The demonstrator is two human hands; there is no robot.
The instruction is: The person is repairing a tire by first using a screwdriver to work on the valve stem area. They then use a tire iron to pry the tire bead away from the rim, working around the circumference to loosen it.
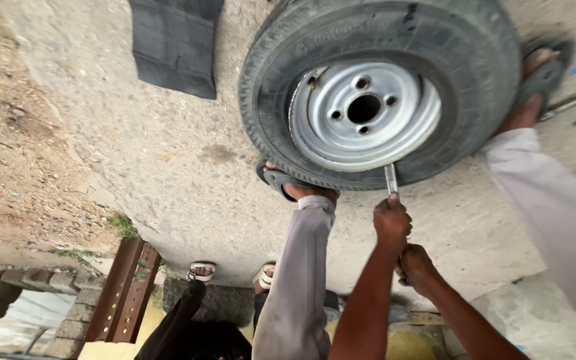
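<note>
Both hands, left hand ahead of right hand, squeeze tight around a thin silver metal bar. Its tip is stuck between the big black rubber tyre and its round silver metal rim, lying flat on the far ground. The tyre looks heavy and stiff, and the bar hard and smooth, so holding it low with both hands seems best.

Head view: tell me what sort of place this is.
Probably an open-air roadside tyre repair spot. A tyre on a steel rim lies on rough concrete ground, both hands work a metal tyre lever at the rim's edge, and a black rubber piece lies nearby.
</note>
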